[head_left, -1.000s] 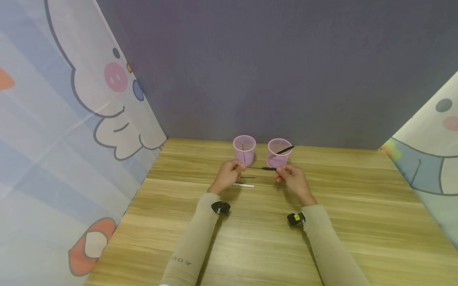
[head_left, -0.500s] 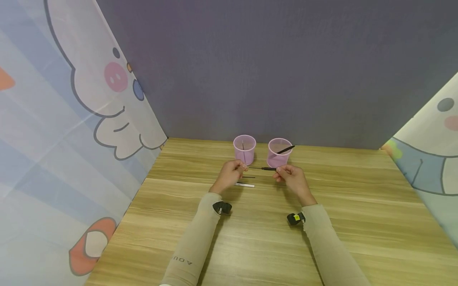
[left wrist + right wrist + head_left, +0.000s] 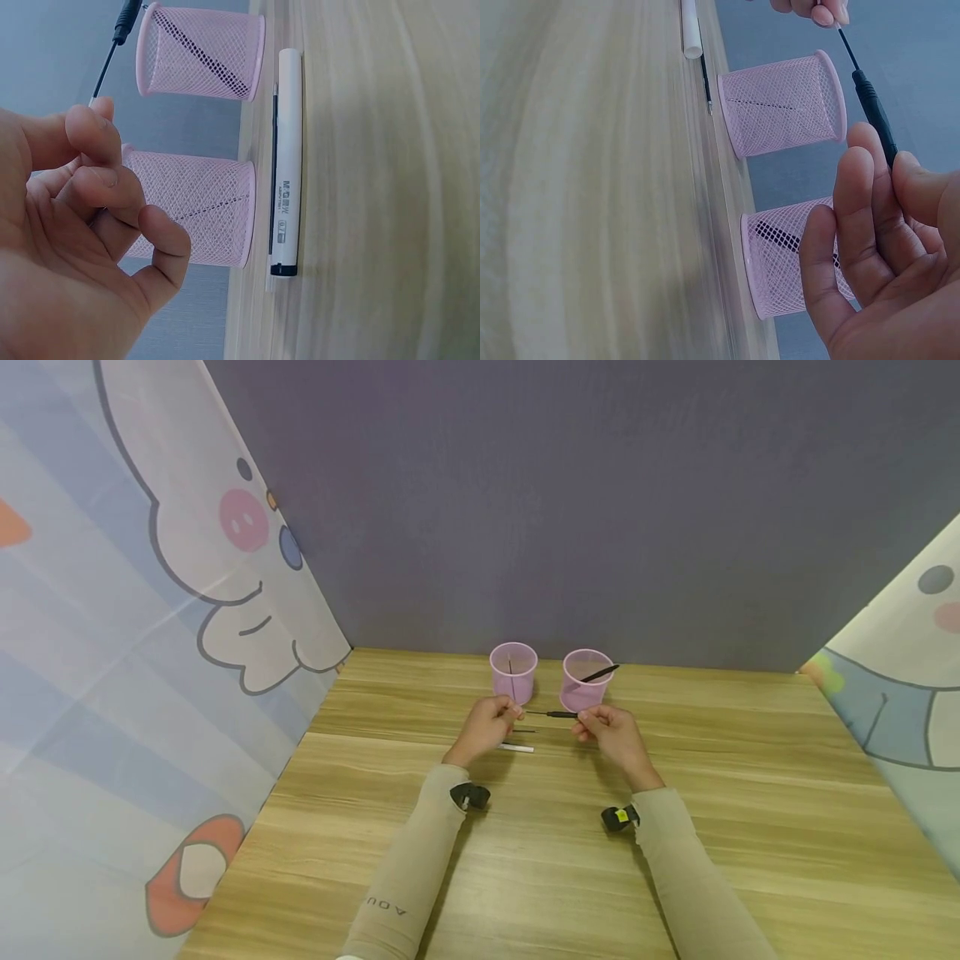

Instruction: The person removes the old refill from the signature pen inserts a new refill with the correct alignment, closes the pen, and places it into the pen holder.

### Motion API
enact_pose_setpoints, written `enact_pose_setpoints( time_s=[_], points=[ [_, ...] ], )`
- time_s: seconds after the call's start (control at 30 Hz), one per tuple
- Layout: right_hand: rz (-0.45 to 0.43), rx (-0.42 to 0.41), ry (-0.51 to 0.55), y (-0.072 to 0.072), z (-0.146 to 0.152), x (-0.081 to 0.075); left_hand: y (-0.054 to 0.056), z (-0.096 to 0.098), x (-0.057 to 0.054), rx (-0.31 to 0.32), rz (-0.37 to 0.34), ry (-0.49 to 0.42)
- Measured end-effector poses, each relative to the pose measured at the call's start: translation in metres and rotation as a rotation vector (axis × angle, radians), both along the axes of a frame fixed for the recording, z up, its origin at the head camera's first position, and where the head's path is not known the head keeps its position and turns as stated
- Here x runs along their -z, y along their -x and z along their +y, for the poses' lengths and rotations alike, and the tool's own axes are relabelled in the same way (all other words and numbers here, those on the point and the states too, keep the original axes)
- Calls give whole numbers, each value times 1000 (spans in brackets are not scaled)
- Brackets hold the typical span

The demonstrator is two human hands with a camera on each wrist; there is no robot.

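My left hand (image 3: 486, 727) pinches the end of a thin dark pen refill (image 3: 104, 73) between thumb and forefinger. The refill's other end runs into the ribbed end of a black pen barrel (image 3: 874, 112), which my right hand (image 3: 617, 742) holds between thumb and fingers. Both are level in the air, just in front of two pink mesh cups. Below the left hand, a white pen tube (image 3: 289, 161) with a black end lies on the table. Another refill (image 3: 274, 150) lies alongside it.
The left mesh cup (image 3: 502, 689) has a thin refill standing in it. In the right mesh cup (image 3: 573, 697) leans a black pen (image 3: 598, 674), sticking out over the rim. A grey panel (image 3: 570, 527) rises behind the wooden table (image 3: 555, 877).
My left hand has moved slightly right, toward the right hand, and less of the refill shows outside the barrel. The right hand has stayed almost still.
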State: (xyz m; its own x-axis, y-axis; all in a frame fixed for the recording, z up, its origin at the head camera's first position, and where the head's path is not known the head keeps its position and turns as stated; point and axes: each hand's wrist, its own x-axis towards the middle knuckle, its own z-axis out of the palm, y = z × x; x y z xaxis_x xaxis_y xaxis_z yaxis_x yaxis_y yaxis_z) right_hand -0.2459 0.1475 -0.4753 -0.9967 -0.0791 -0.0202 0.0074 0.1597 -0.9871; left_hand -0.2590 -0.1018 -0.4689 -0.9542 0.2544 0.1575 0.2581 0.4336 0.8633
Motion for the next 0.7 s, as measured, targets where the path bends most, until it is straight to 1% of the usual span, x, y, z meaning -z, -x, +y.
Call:
enact_pose_setpoints(
  time_s=[0.17,0.3,0.57,0.7],
  points=[
    [8,-8,2,0,-1,0,-1,0,1,6,-15,-16],
    [2,-8,-7,1,-2,2,-2,1,1,9,-27,-10],
    [-4,-2,-11,0,-3,1,-2,2,2,12,-19,-5],
    [-5,0,-8,-1,-3,0,-2,2,0,17,-13,7]
  ],
)
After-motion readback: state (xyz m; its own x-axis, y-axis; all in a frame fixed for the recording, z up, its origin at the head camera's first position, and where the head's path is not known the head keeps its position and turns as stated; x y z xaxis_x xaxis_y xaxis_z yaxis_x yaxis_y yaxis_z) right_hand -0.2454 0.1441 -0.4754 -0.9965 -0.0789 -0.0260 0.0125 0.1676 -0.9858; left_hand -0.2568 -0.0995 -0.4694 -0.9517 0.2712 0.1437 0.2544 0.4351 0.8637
